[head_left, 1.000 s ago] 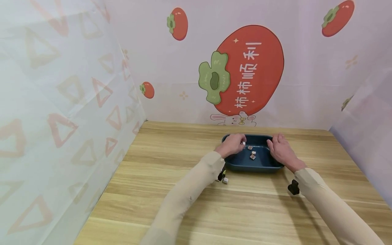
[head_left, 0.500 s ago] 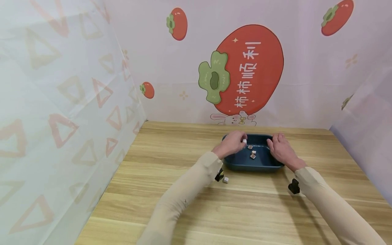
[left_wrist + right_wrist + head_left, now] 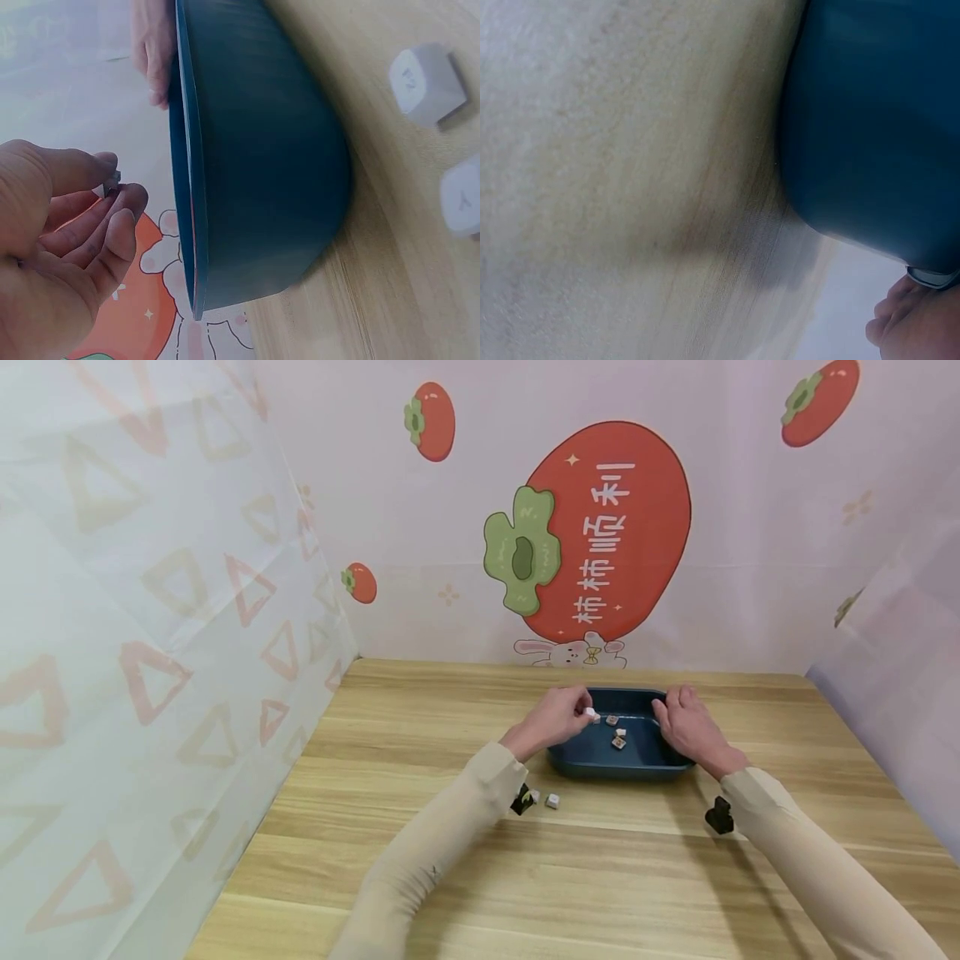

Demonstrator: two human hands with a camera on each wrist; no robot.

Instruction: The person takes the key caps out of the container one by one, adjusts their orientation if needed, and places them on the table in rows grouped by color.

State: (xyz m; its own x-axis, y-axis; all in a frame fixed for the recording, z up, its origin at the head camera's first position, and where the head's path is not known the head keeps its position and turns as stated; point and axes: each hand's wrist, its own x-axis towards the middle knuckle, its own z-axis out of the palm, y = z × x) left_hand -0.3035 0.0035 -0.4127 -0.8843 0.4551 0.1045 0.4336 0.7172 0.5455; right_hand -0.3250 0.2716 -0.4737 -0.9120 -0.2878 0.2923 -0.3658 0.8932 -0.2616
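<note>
The left grip pinches a white keycap; slackening fingers could drop it askew into the tray below, held by the right grip.

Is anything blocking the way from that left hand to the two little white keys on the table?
Yes: in the left wrist view, the wall of the blue tray stands between the left hand and the two white keycaps on the table. The hand would probably have to pass over or around it.
</note>
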